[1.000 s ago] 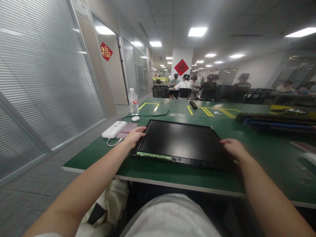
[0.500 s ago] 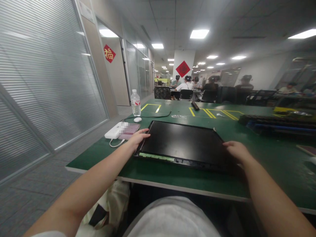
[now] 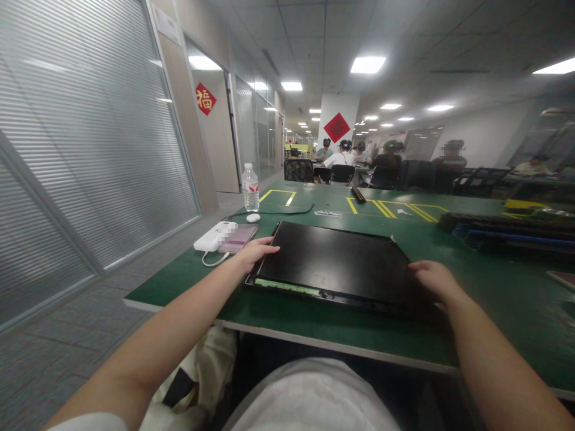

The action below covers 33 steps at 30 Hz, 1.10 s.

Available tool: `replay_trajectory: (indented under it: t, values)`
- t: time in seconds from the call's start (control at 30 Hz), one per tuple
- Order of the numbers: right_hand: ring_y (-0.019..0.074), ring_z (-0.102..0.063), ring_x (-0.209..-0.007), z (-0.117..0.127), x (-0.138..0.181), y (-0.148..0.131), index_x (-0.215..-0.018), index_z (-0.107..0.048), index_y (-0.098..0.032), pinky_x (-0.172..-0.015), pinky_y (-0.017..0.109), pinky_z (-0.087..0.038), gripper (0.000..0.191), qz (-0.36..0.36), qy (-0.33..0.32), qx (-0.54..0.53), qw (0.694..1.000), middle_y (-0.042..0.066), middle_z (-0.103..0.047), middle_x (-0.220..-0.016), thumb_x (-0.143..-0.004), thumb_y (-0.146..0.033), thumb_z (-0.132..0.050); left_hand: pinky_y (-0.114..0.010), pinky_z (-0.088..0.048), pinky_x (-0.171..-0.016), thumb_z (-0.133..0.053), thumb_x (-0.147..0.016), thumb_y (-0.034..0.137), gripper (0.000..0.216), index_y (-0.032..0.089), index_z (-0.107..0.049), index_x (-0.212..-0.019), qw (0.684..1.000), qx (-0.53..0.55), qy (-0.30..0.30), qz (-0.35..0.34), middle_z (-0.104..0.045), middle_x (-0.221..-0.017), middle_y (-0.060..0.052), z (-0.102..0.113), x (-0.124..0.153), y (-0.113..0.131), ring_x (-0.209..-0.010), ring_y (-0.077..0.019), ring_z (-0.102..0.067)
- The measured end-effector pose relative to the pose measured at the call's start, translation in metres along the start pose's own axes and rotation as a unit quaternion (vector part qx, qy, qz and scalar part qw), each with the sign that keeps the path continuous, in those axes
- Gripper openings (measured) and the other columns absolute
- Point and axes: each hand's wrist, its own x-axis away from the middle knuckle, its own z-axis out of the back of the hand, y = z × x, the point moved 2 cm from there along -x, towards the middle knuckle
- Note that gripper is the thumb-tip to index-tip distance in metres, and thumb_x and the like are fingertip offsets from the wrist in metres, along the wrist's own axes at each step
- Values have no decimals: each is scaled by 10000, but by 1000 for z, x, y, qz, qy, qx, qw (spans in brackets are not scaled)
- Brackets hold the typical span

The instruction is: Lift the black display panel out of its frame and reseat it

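Observation:
A black flat screen panel (image 3: 336,260) lies face up on the green table (image 3: 494,287), with a thin green strip along its near edge. My left hand (image 3: 254,251) rests on the panel's left edge, fingers stretched over the rim. My right hand (image 3: 433,280) lies on the panel's right near corner, fingers curled over the edge. Both forearms reach forward from the bottom of the view.
Left of the panel lie a white power bank (image 3: 210,237), a phone (image 3: 237,238) and a white cable. Farther back stand a water bottle (image 3: 250,188) and a small white object. Dark trays (image 3: 507,230) lie at the right. Several people sit at distant tables. A glass partition runs along the left.
Both hands keep their places on the panel's edges. The view has shifted slightly, so everything sits a little further right and lower in the picture.

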Motion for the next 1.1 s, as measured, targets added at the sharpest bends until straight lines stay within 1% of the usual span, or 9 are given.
replay_trajectory:
  t: [0.1,0.2,0.37,0.43,0.57,0.67,0.83,1.0,1.1]
  values:
    - [257,-727,-829,0,1,-1,-922,-797,-208,-744,350,-567,366,2,0,3,1000,107,-780,-928,-642,-82,-598,-354,-614,-589,-890,-605,73,521,161,-741,-1096,1000,-14,1,-8,-803,-756,-68,3,-2,-1,-591,-244,-751]
    - [249,-724,-797,1,2,-3,-909,-792,-209,-729,340,-564,353,7,-2,9,1000,100,-780,-897,-643,-75,-603,-348,-606,-591,-909,-595,108,575,168,-731,-1138,1000,-19,5,-25,-808,-781,-73,5,-5,-3,-629,-253,-760]
    - [248,-726,-825,3,6,-8,-926,-806,-209,-762,335,-561,372,14,8,29,999,94,-784,-909,-634,-85,-612,-326,-610,-714,-895,-612,100,579,166,-720,-1160,998,-9,18,-56,-820,-881,-80,5,-8,-3,-763,-239,-780]
    - [250,-725,-851,3,9,-11,-937,-810,-209,-776,332,-557,381,12,15,39,999,96,-785,-926,-637,-86,-610,-320,-609,-730,-882,-623,85,590,175,-712,-1180,998,-8,22,-62,-822,-913,-77,4,-6,-2,-790,-235,-781]
    - [247,-722,-859,4,12,-14,-957,-814,-206,-771,323,-552,352,13,22,49,998,96,-785,-961,-669,-124,-628,-343,-617,-734,-872,-631,91,602,181,-710,-1203,998,-12,-7,-64,-820,-1006,-99,-3,3,2,-831,-259,-782]
    - [245,-723,-863,5,14,-17,-931,-814,-213,-774,314,-547,287,14,24,54,998,92,-785,-942,-691,-176,-661,-365,-621,-757,-881,-609,89,682,196,-692,-1256,997,-14,-31,-63,-813,-1067,-106,-7,9,5,-869,-283,-783]
    - [254,-724,-861,7,15,-19,-903,-809,-211,-784,330,-548,237,18,20,63,998,96,-787,-931,-709,-212,-674,-354,-622,-766,-870,-609,75,718,206,-670,-1286,997,-9,-44,-67,-810,-1098,-95,-7,11,6,-871,-271,-785]
    - [275,-716,-932,8,14,-19,-869,-809,-220,-848,361,-544,223,27,26,71,997,98,-787,-999,-703,-178,-665,-356,-625,-746,-866,-611,78,705,212,-679,-1278,996,-6,-59,-72,-808,-1106,-97,-7,9,5,-914,-287,-783]
    - [269,-721,-931,6,12,-17,-875,-810,-217,-848,355,-548,279,24,27,71,997,96,-786,-996,-689,-116,-629,-361,-625,-734,-870,-601,74,715,201,-677,-1278,995,-7,-61,-76,-807,-1093,-103,-6,9,5,-889,-284,-782]
